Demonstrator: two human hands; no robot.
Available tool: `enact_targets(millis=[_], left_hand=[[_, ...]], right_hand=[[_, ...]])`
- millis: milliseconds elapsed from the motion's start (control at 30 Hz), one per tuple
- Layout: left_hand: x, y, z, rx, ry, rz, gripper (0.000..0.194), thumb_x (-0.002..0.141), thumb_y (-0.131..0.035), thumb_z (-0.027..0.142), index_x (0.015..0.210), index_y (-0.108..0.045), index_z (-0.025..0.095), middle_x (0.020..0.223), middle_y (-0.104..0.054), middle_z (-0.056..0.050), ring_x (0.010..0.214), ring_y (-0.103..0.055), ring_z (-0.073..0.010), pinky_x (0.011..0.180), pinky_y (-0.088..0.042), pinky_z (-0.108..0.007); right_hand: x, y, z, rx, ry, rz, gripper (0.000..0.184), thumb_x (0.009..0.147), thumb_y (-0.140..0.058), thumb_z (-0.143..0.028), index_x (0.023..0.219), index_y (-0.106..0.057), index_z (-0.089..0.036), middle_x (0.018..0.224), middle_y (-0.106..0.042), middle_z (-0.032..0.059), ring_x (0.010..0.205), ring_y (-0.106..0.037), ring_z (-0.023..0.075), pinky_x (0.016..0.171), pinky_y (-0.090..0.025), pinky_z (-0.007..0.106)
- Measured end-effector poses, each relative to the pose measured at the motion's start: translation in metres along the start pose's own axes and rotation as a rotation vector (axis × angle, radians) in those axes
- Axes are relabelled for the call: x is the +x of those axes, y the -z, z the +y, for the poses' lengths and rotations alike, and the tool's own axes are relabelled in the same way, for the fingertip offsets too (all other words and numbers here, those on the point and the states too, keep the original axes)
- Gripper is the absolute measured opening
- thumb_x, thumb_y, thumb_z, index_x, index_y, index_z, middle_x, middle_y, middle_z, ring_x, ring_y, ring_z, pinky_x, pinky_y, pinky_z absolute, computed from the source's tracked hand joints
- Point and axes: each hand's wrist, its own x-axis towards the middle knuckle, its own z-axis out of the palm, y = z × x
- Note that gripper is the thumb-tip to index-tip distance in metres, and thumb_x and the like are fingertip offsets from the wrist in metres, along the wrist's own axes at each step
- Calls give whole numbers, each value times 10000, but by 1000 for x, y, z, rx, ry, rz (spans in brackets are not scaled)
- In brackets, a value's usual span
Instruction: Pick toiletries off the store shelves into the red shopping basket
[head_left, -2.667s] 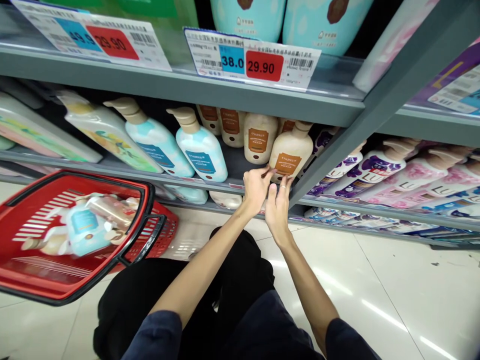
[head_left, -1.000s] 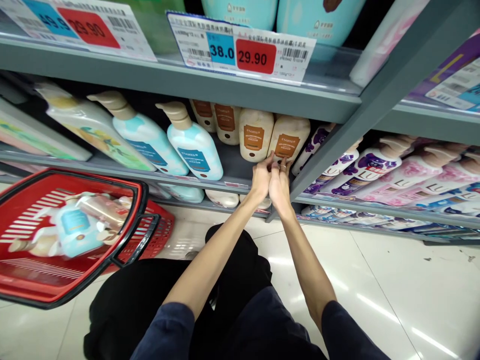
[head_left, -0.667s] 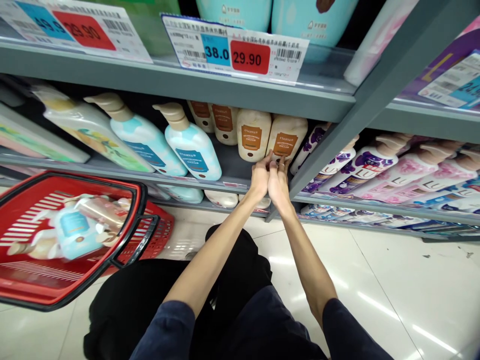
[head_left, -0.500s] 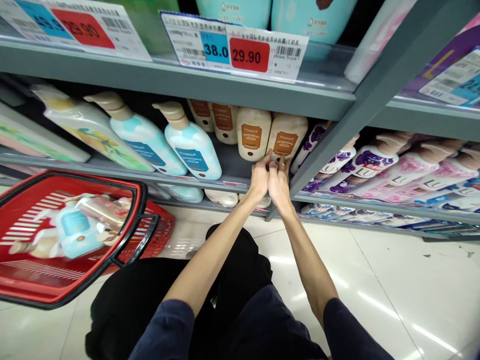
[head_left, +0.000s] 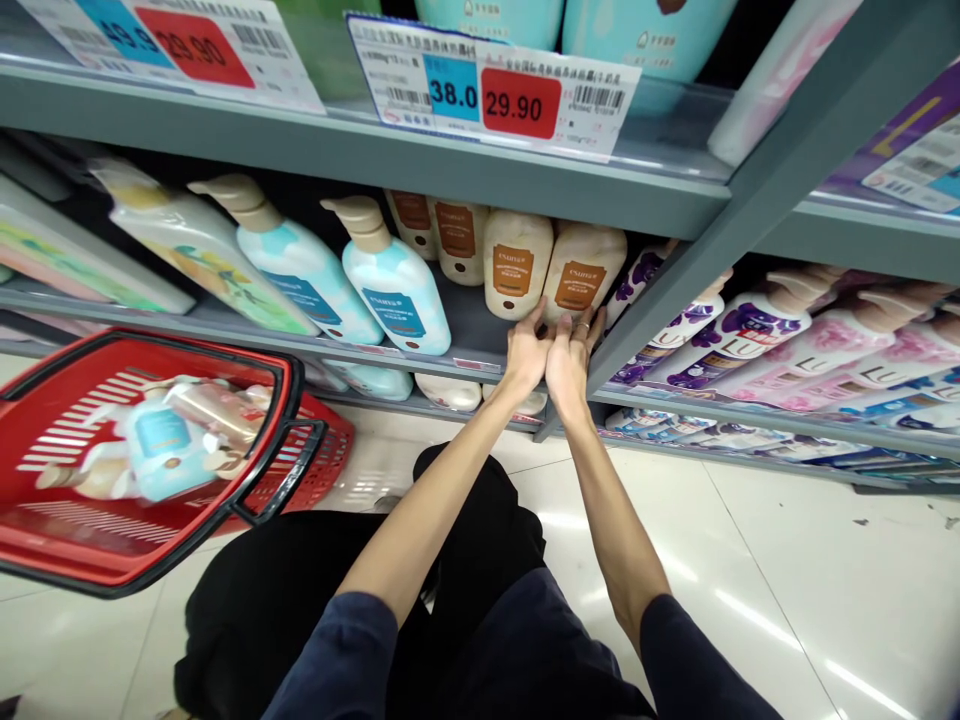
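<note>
Your left hand [head_left: 527, 352] and your right hand [head_left: 568, 366] are just beside each other in front of you.
Your left forearm [head_left: 435, 490] and right forearm [head_left: 613, 510] slope inward; the right fingers [head_left: 597, 324] are spread, while the left fingers [head_left: 535, 315] are partly hidden.

Grey shelf board [head_left: 472, 312], middle tier, viewed from where I stand: two pale-blue pump bottles [head_left: 400, 300] upright, just beside each other. Leftward, bottles with fruit print [head_left: 214, 260]. Right of a bare strip of board, cream bottles [head_left: 583, 268] with brown labels: two side by side in front, others behind. Beyond the upright post [head_left: 795, 135], same level: purple-and-white bottles [head_left: 742, 340], then pink-and-white ones [head_left: 832, 355]. Upper shelf [head_left: 375, 170] bears turquoise containers [head_left: 652, 45], tops out of view. Floor [head_left: 645, 520]: pale, glossy tiles; red basket [head_left: 330, 450] rests there, base partly hidden.
</note>
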Motion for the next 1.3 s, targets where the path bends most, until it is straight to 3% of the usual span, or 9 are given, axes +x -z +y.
enact_targets(millis=[567, 733, 800, 867, 1000, 1067, 1167, 1233, 1300], left_hand=[[0, 6, 1, 7, -11, -95, 662, 979, -687, 199, 1629, -561, 209, 1577, -656, -71, 1505, -602, -250, 1317, -446, -409], [-31, 36, 20, 64, -67, -94, 586, 970, -610, 174, 1554, -623, 120, 1593, -635, -162, 1474, -632, -291, 1279, -492, -420], [-60, 71, 34, 62, -78, -96, 522, 983, -588, 218, 1492, -667, 137, 1502, -713, -158, 1385, -704, -269, 1222, -547, -406], [-92, 121, 49, 109, -58, -66, 426, 1006, -596, 314, 1387, -731, 179, 1332, -809, -136, 1247, -781, -260, 1130, -612, -393], [-148, 260, 58, 396, -12, 255, 314, 1011, -585, 389, 1157, -781, 192, 1039, -865, -93, 993, -831, -253, 995, -656, -383], [-165, 339, 51, 591, 57, 452, 328, 998, -552, 350, 1156, -766, 157, 1035, -857, -100, 989, -819, -253, 985, -642, -375], [-186, 449, 30, 883, 370, 580, 344, 973, -503, 233, 1164, -757, 103, 1195, -832, -149, 1121, -776, -261, 1091, -572, -378], [-197, 506, 12, 966, 573, 571, 337, 963, -509, 167, 1182, -746, 68, 1280, -802, -184, 1196, -738, -276, 1147, -520, -395], [-203, 544, -9, 964, 681, 556, 288, 945, -559, 136, 1153, -738, 50, 1221, -810, -188, 1165, -732, -284, 1126, -521, -401]], right_hand=[[1, 0, -2, 0, 17, -27, 844, 1062, -236, -668, 1723, -317, -150, 1764, -384, 156, 1710, -200, 255, 1406, -128, 541], [-50, 11, -15, 6, 218, -49, 745, 1109, -297, -581, 1715, -349, -150, 1819, -265, 160, 1714, -207, 272, 1404, -176, 556], [-87, 14, -13, 28, 321, -106, 644, 1130, -331, -529, 1687, -420, -216, 1819, -283, 128, 1696, -272, 261, 1385, -263, 560], [-124, 15, -4, 77, 402, -212, 526, 1138, -382, -447, 1609, -532, -267, 1781, -375, 114, 1653, -376, 266, 1349, -357, 566], [-181, 11, 26, 150, 361, -508, 379, 1130, -446, -355, 1391, -708, -273, 1593, -614, 130, 1491, -598, 287, 1249, -514, 549], [-201, 9, 39, 142, 282, -602, 355, 1127, -456, -369, 1304, -748, -272, 1487, -693, 133, 1402, -671, 298, 1198, -565, 557], [-226, 0, 53, 120, 226, -725, 340, 1121, -471, -389, 1231, -772, -275, 1333, -773, 118, 1289, -736, 313, 1142, -603, 587], [-239, -12, 59, 97, 221, -801, 337, 1115, -480, -398, 1230, -773, -275, 1282, -795, 108, 1241, -760, 323, 1111, -622, 605], [-248, -28, 62, 64, 229, -854, 338, 1112, -483, -406, 1226, -773, -277, 1262, -806, 101, 1214, -774, 332, 1086, -636, 619]])
